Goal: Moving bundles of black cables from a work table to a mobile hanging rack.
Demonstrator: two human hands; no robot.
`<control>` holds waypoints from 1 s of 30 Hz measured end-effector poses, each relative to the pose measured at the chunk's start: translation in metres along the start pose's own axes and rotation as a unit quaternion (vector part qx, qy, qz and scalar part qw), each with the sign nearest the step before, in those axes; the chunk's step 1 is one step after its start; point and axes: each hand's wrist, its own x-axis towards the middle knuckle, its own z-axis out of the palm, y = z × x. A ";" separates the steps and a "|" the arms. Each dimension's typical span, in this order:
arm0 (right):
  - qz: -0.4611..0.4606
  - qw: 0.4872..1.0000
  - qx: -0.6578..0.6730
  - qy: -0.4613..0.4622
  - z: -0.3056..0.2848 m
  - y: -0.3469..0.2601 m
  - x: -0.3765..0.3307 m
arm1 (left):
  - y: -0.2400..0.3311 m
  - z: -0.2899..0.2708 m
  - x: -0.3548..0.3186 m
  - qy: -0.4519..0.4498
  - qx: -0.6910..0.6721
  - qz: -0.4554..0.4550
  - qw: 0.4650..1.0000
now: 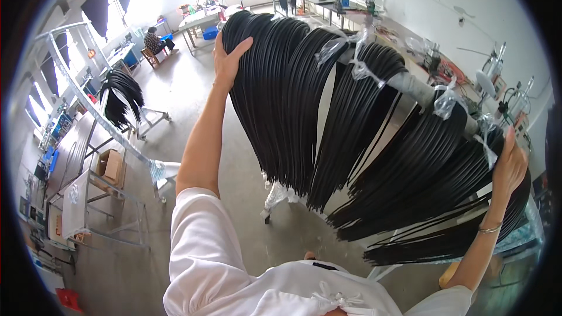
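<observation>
Long black cables [275, 82] hang in thick bundles, folded over a wrapped horizontal bar [413, 89] in front of me. My left hand [227, 61] grips the outer edge of the leftmost bundle, its thumb across the front and its fingers partly hidden. At the other end of the bar, my right hand [511, 164] rests against the side of the rightmost cables [494, 158], fingers stretched upward. Clear plastic ties [366, 70] are knotted along the bar between the bundles. Lower down, the loose cable ends fan out toward me.
To the left stands a wrapped metal rack [76, 82] with another black cable bundle [121, 96]. A wheeled metal frame [105, 210] is nearer, beside a cardboard box [110, 167]. Someone sits on a chair [153, 55] farther back. Benches with machines [370, 1] line the right wall.
</observation>
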 end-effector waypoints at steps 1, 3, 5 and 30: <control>-0.005 1.000 0.012 0.016 0.001 -0.014 0.011 | -0.012 0.006 0.011 0.015 0.009 0.001 1.000; 0.000 0.997 0.059 0.046 0.002 -0.043 0.037 | -0.027 0.019 0.031 0.034 0.019 -0.002 0.999; 0.003 0.995 0.087 0.041 0.001 -0.073 0.066 | -0.054 0.026 0.063 0.024 -0.011 -0.026 0.999; 0.199 0.967 0.134 0.085 0.097 -0.350 0.279 | -0.248 0.111 0.323 -0.084 -0.162 -0.050 0.982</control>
